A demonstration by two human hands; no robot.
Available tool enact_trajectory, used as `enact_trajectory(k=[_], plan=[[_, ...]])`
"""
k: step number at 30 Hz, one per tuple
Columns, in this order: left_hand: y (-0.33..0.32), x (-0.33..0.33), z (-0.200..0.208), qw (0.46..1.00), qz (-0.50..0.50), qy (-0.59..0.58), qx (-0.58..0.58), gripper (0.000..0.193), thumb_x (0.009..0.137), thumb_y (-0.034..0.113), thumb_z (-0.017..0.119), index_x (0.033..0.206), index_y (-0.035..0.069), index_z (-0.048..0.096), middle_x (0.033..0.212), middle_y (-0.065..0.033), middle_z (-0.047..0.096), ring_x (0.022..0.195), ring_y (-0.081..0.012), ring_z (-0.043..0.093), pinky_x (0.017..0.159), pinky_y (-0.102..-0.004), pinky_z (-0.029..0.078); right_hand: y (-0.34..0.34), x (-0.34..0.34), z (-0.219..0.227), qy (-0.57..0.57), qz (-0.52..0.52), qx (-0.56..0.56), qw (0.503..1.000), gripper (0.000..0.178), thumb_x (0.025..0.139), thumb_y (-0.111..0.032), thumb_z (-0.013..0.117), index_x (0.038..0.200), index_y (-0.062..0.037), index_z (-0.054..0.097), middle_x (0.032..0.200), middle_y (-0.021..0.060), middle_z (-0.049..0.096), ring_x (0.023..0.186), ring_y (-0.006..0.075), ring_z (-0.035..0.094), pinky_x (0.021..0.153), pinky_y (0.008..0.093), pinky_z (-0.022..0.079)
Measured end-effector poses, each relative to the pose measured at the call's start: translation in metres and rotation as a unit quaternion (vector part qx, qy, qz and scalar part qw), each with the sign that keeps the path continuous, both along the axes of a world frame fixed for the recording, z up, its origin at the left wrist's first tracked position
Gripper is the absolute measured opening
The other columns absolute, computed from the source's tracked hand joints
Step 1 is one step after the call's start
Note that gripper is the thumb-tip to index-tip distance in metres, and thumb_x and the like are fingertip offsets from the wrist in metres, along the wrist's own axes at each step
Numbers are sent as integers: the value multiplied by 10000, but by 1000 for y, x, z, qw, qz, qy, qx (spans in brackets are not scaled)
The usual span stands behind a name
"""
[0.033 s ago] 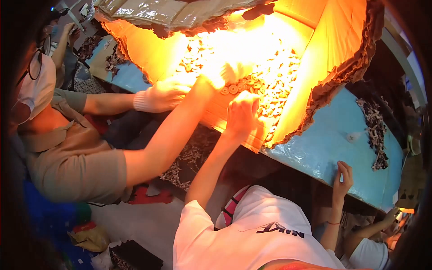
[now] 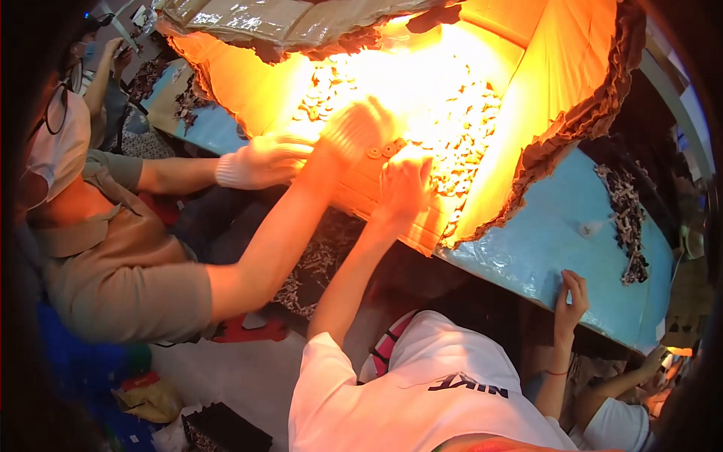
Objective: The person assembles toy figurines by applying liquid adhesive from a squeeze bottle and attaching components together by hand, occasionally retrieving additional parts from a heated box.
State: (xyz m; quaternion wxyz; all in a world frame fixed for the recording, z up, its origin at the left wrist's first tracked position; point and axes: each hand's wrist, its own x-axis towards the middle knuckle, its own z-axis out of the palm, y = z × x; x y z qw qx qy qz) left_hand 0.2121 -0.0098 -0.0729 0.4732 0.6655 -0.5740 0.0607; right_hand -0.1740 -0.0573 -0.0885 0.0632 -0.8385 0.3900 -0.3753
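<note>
Head view: R hand, lower right of frame, fingers loosely bent, at near edge of blue table. L hand, ctr, fingers bunched inside front edge of torn cardboard box; can't tell if it's gripping anything. Small round pieces lie just past & right of it, upper ctr, partly lost in glare. Room's tight on its left: co-worker's gloved hand, blurred, nearby; second glove farther left. More room to right, btwn box's ragged edge & dark heap, right side.
</note>
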Motion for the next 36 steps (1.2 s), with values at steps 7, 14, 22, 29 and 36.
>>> enact_trajectory(k=[7,14,22,29,36], plan=[[-46,17,-5,990,-15,98,105,167,735,51,631,901,34,637,713,-113,629,588,-183,570,535,-335,426,1,3,-11,9,-14,16,1000,224,748,119,530,919,0,612,915,128,599,830,274,581,729,321,457],[-57,18,-12,984,-32,146,100,160,741,59,630,898,31,636,717,-106,627,591,-178,566,540,-328,423,2,6,-10,4,-12,6,1000,203,739,118,540,884,-1,618,913,119,600,830,266,577,725,321,454],[-62,26,-19,975,-45,199,91,153,747,67,629,895,28,635,721,-99,625,595,-173,561,545,-319,420,4,6,-11,19,-21,3,1000,213,732,126,533,880,-1,618,906,119,596,833,267,571,734,318,451],[-66,28,-22,965,-62,239,86,148,753,75,628,892,26,633,725,-92,623,599,-168,557,550,-312,417,3,7,-13,2,-17,10,1000,222,722,134,528,877,0,616,903,120,593,829,266,571,730,317,452],[-68,30,-25,954,-79,275,90,144,758,82,628,889,23,632,729,-85,621,602,-163,552,555,-305,414,1,8,-11,10,-19,-1,1000,214,730,133,525,875,2,614,909,122,591,831,264,571,728,318,453]])
